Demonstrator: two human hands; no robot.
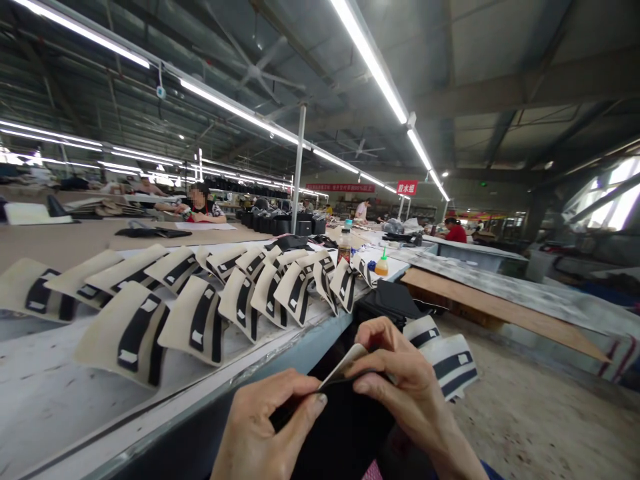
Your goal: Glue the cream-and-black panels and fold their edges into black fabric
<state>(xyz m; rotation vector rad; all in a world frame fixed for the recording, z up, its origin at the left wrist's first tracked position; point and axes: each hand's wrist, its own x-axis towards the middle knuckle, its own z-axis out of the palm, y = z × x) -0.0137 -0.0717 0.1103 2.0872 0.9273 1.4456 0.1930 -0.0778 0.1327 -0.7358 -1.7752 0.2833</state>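
Note:
My left hand (273, 417) pinches the near left end of a thin, curved piece (343, 365), pale on its upper face and dark along its lower edge. On the far right side of the same piece, my right hand (405, 380) grips with thumb and fingers. Much of the piece is hidden by my fingers. Just left of my hands, several curved cream panels with black strips (193, 317) stand in rows on the white table (45, 400). Small white tabs show on their strips. More such panels (455, 367) are beyond my right wrist.
A dark bottle (345, 247) and a small squeeze bottle with a green tip (382, 263) stand at the table's far end. A brown board (500, 310) juts out on the right. A co-worker (203, 203) sits across the table; another in red (455, 231) is farther off.

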